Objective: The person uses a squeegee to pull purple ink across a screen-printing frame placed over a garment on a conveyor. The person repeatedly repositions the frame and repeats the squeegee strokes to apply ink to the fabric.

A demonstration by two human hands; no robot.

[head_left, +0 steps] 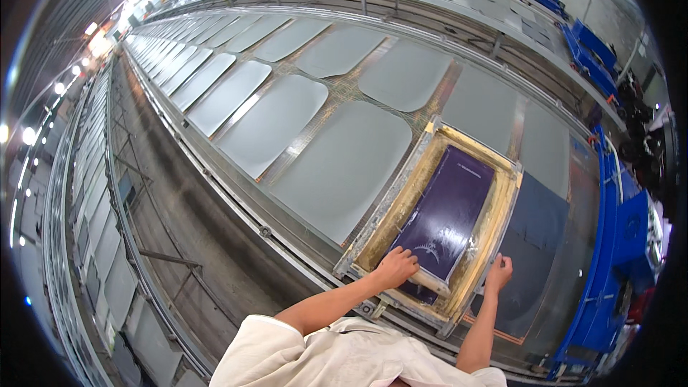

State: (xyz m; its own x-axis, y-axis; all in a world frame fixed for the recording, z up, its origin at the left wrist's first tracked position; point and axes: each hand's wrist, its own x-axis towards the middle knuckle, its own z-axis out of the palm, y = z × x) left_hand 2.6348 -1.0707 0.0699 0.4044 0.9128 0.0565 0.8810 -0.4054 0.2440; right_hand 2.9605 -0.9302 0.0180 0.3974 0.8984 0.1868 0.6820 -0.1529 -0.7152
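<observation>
A screen-printing frame (510,204) with a wooden inner edge lies over the near end of the long table. Dark purple ink covers much of its mesh (451,208), with a pale leaf-like mark and a small line of marks showing. My left hand (398,268) is closed on a wooden squeegee (432,284) at the frame's near end. My right hand (499,274) is curled closed just beside the frame's right edge; whether it holds anything is hidden. A dark printed sheet (534,244) lies to the right of the frame.
Grey sheets (351,165) with rounded corners run in rows down the table. A metal rail (265,231) edges its left side. Blue metal equipment (609,244) stands at the right. Another table of sheets (107,244) lies across the aisle (172,208).
</observation>
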